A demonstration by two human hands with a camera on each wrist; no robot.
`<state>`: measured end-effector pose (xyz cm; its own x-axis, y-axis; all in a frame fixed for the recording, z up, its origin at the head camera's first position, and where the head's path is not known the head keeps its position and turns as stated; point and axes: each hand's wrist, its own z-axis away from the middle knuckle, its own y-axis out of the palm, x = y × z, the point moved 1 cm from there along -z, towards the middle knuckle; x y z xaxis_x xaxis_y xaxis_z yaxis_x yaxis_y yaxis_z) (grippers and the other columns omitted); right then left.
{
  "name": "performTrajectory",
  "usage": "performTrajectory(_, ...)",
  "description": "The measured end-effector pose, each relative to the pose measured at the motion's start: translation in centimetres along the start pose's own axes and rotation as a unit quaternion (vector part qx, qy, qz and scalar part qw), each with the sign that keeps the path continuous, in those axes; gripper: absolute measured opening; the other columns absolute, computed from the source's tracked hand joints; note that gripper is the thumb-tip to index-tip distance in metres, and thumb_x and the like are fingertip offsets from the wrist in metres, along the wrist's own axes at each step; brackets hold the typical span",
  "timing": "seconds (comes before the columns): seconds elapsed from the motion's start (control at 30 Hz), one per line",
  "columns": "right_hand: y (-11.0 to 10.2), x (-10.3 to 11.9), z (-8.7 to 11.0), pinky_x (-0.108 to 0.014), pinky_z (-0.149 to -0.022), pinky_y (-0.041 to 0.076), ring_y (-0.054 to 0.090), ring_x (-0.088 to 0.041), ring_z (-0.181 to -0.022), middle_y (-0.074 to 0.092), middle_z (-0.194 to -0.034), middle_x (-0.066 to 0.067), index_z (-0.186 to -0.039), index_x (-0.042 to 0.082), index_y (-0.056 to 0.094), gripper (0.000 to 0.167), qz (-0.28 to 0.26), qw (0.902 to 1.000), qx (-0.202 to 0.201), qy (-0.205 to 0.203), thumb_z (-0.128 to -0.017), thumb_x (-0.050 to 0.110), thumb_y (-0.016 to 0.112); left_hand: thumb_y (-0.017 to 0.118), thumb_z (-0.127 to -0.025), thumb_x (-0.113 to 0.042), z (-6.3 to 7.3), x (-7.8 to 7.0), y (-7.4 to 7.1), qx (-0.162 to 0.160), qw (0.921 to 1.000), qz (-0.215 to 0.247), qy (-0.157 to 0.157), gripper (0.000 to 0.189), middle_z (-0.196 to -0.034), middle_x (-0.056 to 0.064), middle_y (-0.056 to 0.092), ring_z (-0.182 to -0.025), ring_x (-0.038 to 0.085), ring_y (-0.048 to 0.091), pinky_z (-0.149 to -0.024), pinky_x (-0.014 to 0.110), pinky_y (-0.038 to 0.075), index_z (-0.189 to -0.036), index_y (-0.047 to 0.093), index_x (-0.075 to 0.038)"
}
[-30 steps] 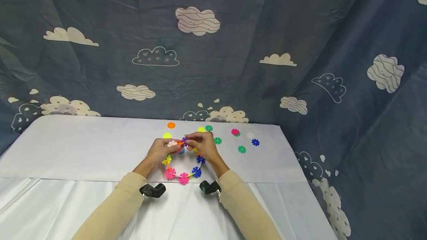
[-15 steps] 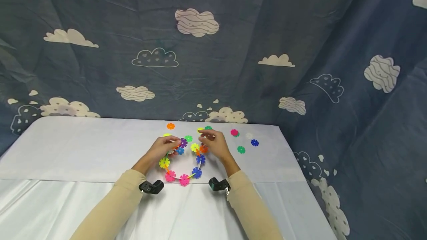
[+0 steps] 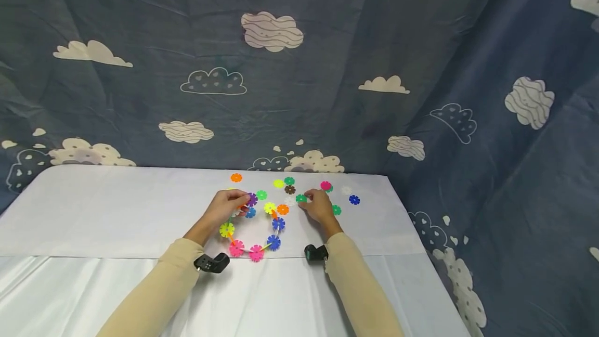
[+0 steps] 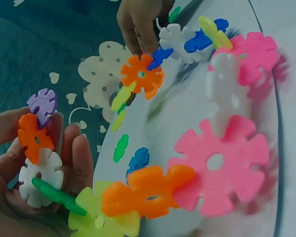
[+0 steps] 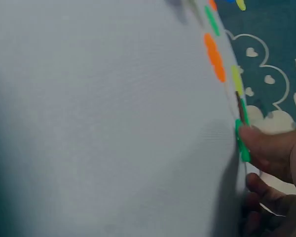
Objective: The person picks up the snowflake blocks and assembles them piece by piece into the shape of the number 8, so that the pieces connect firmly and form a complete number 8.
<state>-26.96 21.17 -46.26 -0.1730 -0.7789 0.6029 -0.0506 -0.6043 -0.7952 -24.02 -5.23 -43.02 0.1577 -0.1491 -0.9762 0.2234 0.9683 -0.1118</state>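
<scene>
Left hand [image 3: 221, 210] pinches chain [image 3: 256, 253] end; right hand [image 3: 322, 208] pinches green disc [image 3: 300, 198]; chain between hands.

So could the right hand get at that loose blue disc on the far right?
Probably yes: the blue disc lies uncovered on the white cloth, to the right of the right hand. That hand seems to be pinching a green disc, though.

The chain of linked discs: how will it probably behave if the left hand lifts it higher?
The chain will probably sag and bend, because its discs only interlock at their edges. It is likely light, as the discs look like thin plastic. The far end may trail or swing, since the left hand holds only the other end.
</scene>
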Motion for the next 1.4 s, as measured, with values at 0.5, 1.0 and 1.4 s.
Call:
performTrajectory(0.5,0.0,3.5,2.4,-0.027,-0.070,0.058,0.068,-0.021,-0.077,0.070,-0.094,-0.015,-0.092,-0.003,0.072,0.010,-0.241,0.9557,-0.008,-0.169,-0.082,-0.001,0.074,0.054,-0.099,-0.011,0.1,-0.4,0.0,-0.021,0.9987,0.030,0.036,0.025,-0.088,0.012,0.069,-0.070,0.014,0.067,-0.068,0.026,0.058,-0.110,0.059,0.011)
performTrajectory(1.0,0.0,9.4,7.2,-0.032,-0.076,0.057,0.069,-0.037,-0.086,0.070,-0.092,-0.025,-0.090,-0.013,0.071,0.010,-0.253,0.9269,-0.013,-0.277,-0.081,-0.012,0.069,0.055,-0.099,-0.012,0.1,-0.3,0.1,-0.029,0.9984,0.036,0.032,0.027,-0.090,0.014,0.071,-0.069,0.012,0.068,-0.071,0.025,0.057,-0.110,0.060,0.012)
performTrajectory(1.4,2.0,8.2,6.3,-0.027,-0.072,0.058,0.069,-0.039,-0.081,0.069,-0.090,-0.026,-0.089,-0.014,0.070,0.009,-0.304,0.9108,-0.028,-0.277,-0.080,-0.014,0.069,0.056,-0.099,-0.011,0.1,-0.2,0.1,-0.048,0.9974,0.049,0.019,0.028,-0.097,0.020,0.070,-0.070,0.013,0.069,-0.070,0.024,0.057,-0.113,0.060,0.012)
